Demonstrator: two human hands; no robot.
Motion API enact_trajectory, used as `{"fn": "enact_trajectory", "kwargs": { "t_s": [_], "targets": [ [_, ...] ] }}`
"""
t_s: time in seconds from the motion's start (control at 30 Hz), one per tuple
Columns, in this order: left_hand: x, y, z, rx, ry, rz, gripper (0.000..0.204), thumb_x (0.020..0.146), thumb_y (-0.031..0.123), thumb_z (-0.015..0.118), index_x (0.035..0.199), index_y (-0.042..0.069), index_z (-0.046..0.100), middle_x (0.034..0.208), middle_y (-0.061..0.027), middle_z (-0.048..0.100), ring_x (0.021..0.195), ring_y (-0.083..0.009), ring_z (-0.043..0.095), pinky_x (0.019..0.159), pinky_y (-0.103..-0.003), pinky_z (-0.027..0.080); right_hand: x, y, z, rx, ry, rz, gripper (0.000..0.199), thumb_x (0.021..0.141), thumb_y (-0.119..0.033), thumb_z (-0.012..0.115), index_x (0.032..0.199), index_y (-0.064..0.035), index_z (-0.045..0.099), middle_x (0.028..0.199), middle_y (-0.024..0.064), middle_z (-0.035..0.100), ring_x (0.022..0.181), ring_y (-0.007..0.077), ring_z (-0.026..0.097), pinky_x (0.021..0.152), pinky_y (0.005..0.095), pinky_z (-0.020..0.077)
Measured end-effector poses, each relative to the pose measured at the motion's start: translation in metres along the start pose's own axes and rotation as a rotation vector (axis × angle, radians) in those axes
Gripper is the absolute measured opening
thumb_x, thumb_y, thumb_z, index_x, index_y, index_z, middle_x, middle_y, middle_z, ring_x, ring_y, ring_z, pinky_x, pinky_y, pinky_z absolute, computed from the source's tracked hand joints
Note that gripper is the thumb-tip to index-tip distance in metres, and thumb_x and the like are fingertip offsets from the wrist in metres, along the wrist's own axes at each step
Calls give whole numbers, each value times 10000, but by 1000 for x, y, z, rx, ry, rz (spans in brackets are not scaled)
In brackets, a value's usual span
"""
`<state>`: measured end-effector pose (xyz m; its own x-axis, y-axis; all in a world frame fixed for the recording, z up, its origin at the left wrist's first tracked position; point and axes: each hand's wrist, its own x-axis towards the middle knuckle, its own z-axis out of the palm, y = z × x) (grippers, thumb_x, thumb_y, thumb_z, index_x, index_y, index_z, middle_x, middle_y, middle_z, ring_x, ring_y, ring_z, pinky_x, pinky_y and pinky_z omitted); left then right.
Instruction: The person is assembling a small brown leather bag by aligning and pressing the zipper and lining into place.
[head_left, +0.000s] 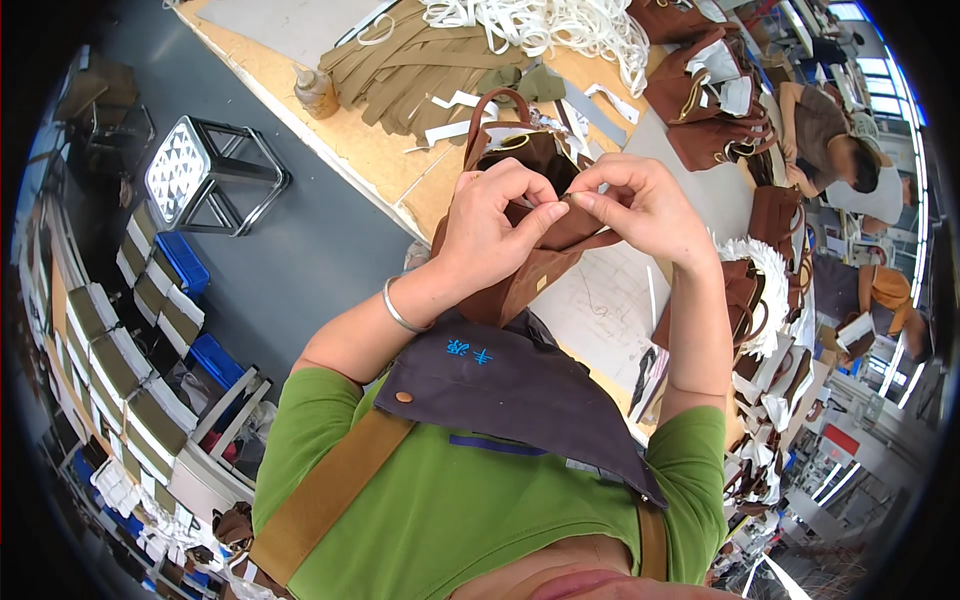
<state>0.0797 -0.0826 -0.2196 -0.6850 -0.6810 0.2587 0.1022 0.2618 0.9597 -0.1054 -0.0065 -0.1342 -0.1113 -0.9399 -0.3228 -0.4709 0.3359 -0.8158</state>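
A brown handbag with a looped handle stands on the table in front of me, its top open and its inside dark. Over its opening, my left hand is closed in a pinch, thumb against bent fingers. Facing it, my right hand pinches as well, and the two sets of fingertips almost meet. Something small and dark shows between them, too small to make out. A small gold-coloured fitting sits on the bag's near side.
Olive strips and white strips pile up on the table's far part, near a small bottle. More brown bags line the right, where a co-worker sits. A metal stool stands on the floor at left.
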Motion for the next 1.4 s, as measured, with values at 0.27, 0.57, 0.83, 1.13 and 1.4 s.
{"fn": "enact_trajectory", "kwargs": {
  "t_s": [0.27,0.57,0.83,1.13,1.4],
  "targets": [
    [-2,-3,4,11,39,24,113,859,70,720,822,4,636,779,-42,590,687,-116,576,639,-257,462,0,-4,0,-70,-4,-86,82,858,-97,704,911,-38,726,725,-9,603,601,54,493,536,236,408],
    [-1,2,7,19,62,17,129,857,70,707,811,-1,610,749,-45,573,654,-115,555,622,-258,445,-1,3,2,-4,-4,-81,113,868,-104,685,932,-17,718,726,17,609,628,75,522,574,251,430],
    [-2,4,4,15,39,14,124,845,58,708,797,-1,610,769,-57,590,672,-149,590,634,-274,471,0,0,5,4,-7,-60,139,833,-134,762,897,-20,714,695,-10,601,629,63,520,572,244,428],
    [-1,14,-9,-31,-51,-108,331,816,89,766,1082,10,586,910,-118,697,767,-196,686,690,-301,534,-7,-8,12,-136,39,-97,103,869,-106,691,919,-32,640,780,51,613,707,160,569,642,302,456],
    [-3,17,-12,-107,-206,-279,235,809,64,774,992,-1,643,811,-91,697,751,-143,687,704,-263,546,-22,-4,25,-154,165,-115,89,877,-80,669,913,-22,613,806,75,613,729,201,582,678,309,470]
  ]
}}
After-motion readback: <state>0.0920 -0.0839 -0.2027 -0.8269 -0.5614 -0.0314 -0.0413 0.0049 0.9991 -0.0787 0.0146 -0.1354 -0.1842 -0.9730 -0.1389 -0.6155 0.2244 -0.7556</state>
